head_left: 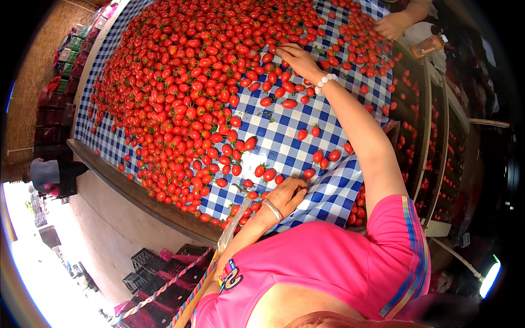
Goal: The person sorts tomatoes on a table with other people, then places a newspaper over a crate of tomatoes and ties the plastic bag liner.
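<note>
A large heap of small red tomatoes [180,93], some with green stems, lies on a blue-and-white checked cloth [279,136]. My right hand [297,59], below a white bead bracelet [325,82], reaches to the heap's right side. Its fingers are stretched out, with the fingertips at the tomatoes. Closer to my body, my left hand [289,195] rests on the cloth, a silver bangle [272,210] at its wrist. Its fingers are curled in, and whatever they may hold is hidden. Several loose tomatoes lie on the cloth between my hands.
A wooden rail [142,191] borders the table on the left. Slatted racks with tomatoes [426,136] stand on the right. Another person's hand [391,26] is at the far right, near a bottle [429,46]. Black crates [150,262] stand at lower left.
</note>
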